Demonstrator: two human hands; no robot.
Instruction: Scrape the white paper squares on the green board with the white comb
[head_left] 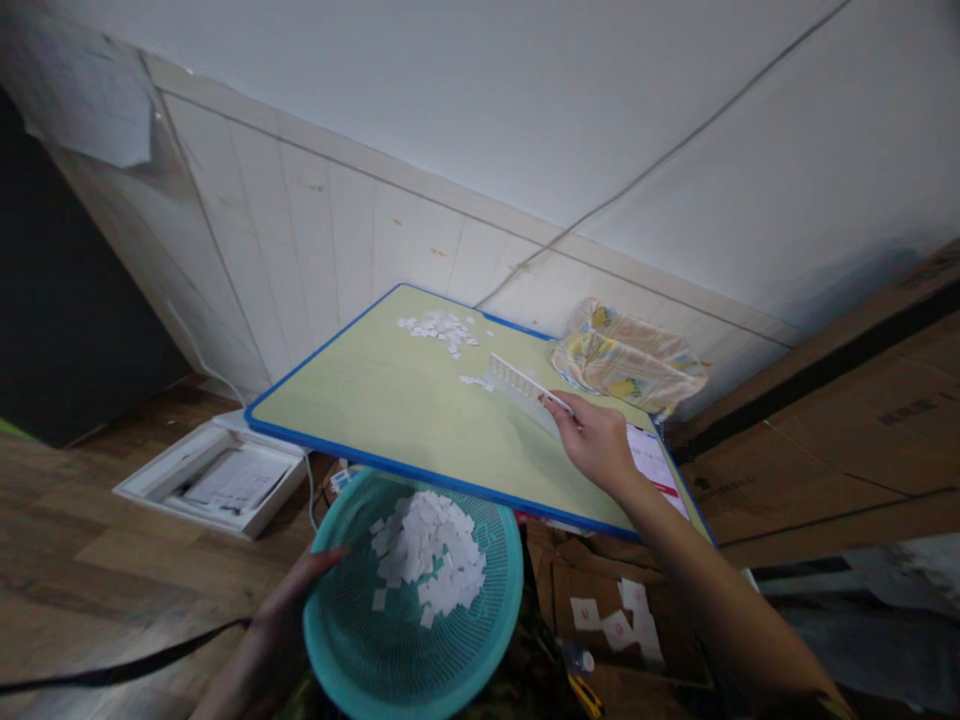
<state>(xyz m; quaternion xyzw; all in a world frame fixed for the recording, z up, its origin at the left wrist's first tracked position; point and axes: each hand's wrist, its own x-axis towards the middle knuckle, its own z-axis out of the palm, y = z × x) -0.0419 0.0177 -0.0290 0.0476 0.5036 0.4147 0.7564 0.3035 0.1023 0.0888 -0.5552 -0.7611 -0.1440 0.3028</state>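
Note:
My left hand (289, 605) grips the rim of a teal mesh basket (352, 660) that holds a heap of small white paper pieces (431, 550), held just below the near edge of a low table (375, 400) with a yellow-green top and blue edging. My right hand (596, 440) reaches over the table and pinches the end of a long white comb-like strip (517, 385) lying on the tabletop. A small pile of white pieces (442, 328) lies at the far side of the table, with a few more by the strip's far end.
A crumpled patterned plastic bag (630, 360) sits at the table's far right corner. A printed sheet (652, 465) lies by my right wrist. A white tray with papers (217, 480) rests on the wooden floor at left. Cardboard boxes (840, 430) stand right; loose squares (619, 620) lie below.

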